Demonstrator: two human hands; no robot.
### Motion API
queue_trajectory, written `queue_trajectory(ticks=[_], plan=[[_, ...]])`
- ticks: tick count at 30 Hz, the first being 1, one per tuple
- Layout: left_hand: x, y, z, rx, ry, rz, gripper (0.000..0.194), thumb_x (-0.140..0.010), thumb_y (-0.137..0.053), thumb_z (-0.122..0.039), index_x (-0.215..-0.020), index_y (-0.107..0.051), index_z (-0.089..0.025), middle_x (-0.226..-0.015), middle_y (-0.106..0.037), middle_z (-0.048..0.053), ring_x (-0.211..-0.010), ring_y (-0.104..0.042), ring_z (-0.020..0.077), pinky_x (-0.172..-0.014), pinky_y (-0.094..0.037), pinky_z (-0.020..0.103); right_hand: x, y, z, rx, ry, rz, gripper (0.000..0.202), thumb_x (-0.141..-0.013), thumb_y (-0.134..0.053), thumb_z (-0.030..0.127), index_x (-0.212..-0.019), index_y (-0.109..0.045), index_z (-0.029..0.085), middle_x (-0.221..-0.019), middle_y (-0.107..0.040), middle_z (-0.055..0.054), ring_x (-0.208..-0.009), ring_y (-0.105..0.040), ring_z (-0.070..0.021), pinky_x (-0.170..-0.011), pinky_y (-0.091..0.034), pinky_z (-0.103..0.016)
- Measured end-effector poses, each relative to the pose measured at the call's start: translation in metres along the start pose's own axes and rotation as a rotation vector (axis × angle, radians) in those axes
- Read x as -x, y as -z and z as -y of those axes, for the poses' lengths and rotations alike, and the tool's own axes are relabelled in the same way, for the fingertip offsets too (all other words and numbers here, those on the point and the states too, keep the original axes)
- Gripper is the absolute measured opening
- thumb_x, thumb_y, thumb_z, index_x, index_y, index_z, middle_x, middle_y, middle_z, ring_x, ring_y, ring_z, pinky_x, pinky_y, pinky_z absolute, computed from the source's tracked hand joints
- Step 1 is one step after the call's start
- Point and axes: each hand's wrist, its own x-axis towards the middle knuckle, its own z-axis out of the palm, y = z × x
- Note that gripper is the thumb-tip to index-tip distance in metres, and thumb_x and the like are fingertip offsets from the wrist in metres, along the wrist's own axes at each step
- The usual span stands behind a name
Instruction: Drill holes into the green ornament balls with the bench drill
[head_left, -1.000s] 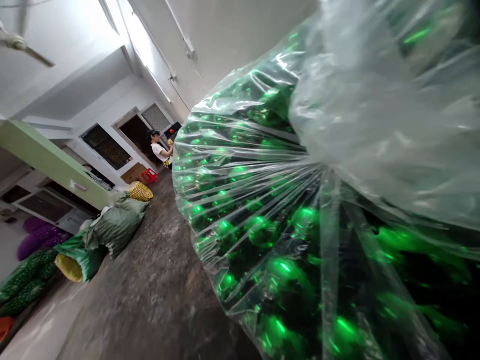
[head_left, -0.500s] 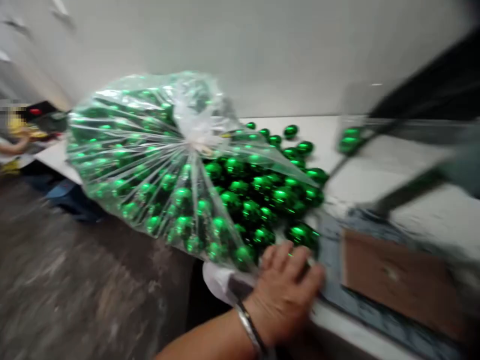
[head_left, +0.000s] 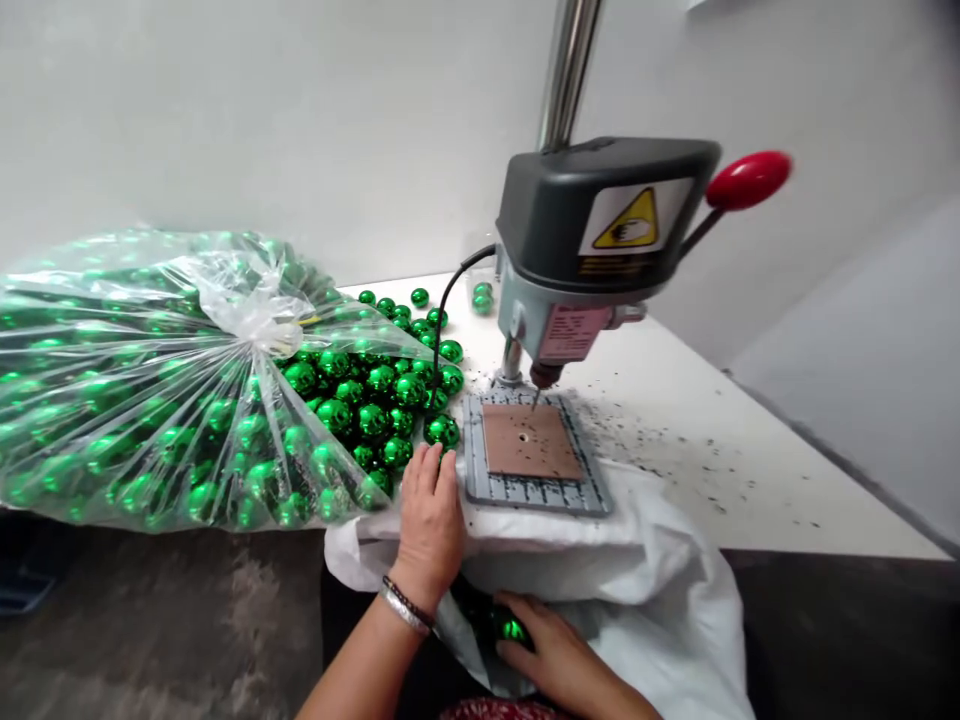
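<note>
Shiny green balls lie in a heap on the table, spilling from the mouth of a clear plastic bag full of them. My left hand rests at the table's front edge, its fingers stretched out. Its fingertips come up to a single green ball beside the drill press base; whether they touch it I cannot tell. Lower down, over a white cloth bag at the table edge, my right hand is closed around a green ball. Other dark green shapes show next to it.
A small drill press with a red-knobbed lever stands on the table. Under its bit lies a brown board with a hole, on a grey slotted base. Dark shavings litter the white tabletop. Behind, a clear cup holds green balls.
My view has swung to the right, bringing the whole drill press in. My right hand with a ball now shows. The left hand's fingers, curled over the edge before, look straighter.
</note>
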Motion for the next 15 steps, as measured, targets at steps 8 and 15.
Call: queue_trajectory(ticks=[8, 15], plan=[[0.019, 0.006, -0.009, 0.191, 0.091, -0.089, 0.061, -0.091, -0.043, -0.005, -0.150, -0.030, -0.018, -0.148, -0.044, 0.022, -0.144, -0.035, 0.0283, -0.112, -0.042, 0.050, 0.034, 0.048, 0.035, -0.245, 0.048, 0.098, 0.073, -0.078, -0.047, 0.067, -0.135, -0.048, 0.021, -0.131, -0.057, -0.008, -0.119, -0.057, -0.0205, -0.110, -0.044, -0.035], [0.034, 0.016, -0.013, 0.239, 0.156, -0.146, 0.053, -0.092, -0.045, -0.008, -0.144, -0.040, -0.018, -0.145, -0.049, 0.019, -0.139, -0.045, 0.0246, -0.110, -0.045, 0.044, 0.039, 0.077, 0.064, -0.526, 0.154, -0.101, 0.087, -0.070, -0.062, 0.067, -0.139, -0.036, 0.021, -0.138, -0.048, -0.012, -0.125, -0.053, -0.0204, -0.112, -0.043, -0.036]])
